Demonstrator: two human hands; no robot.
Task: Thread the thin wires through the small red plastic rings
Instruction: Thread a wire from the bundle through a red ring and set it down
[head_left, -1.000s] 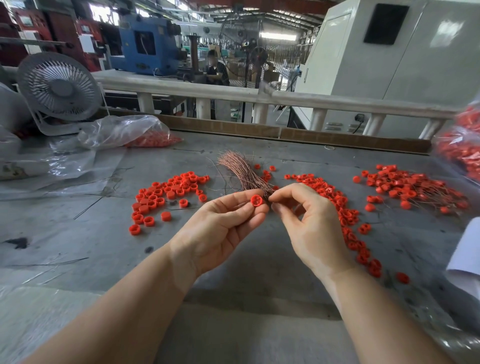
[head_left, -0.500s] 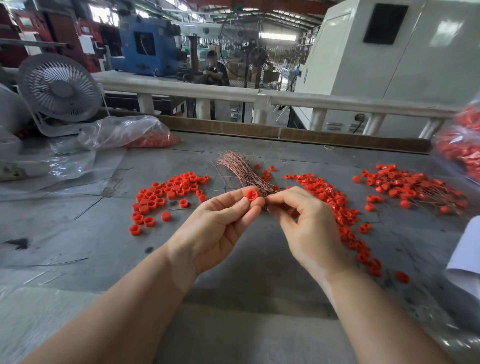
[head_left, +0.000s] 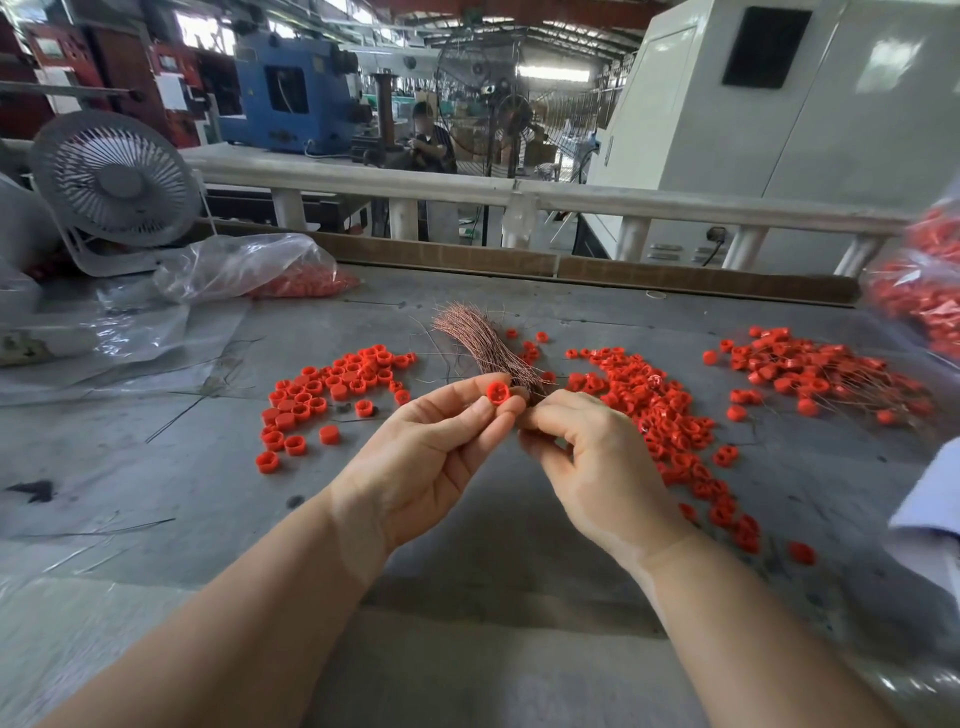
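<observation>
Two hands (head_left: 431, 457), one fan (head_left: 117, 179)

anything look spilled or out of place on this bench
Nothing is damaged. Red rings lie in loose piles on the table, with stray wires scattered left. The left hand holds one ring.

A grey workbench (head_left: 156, 467) filled the lower frame; a white fan (head_left: 114, 179) stood upper left; a blue machine (head_left: 291, 98) behind.

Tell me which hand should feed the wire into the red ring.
Right. The right hand pinches at the bundle of wires, right beside the ring, which the left hand holds up with its opening facing the camera.
</observation>
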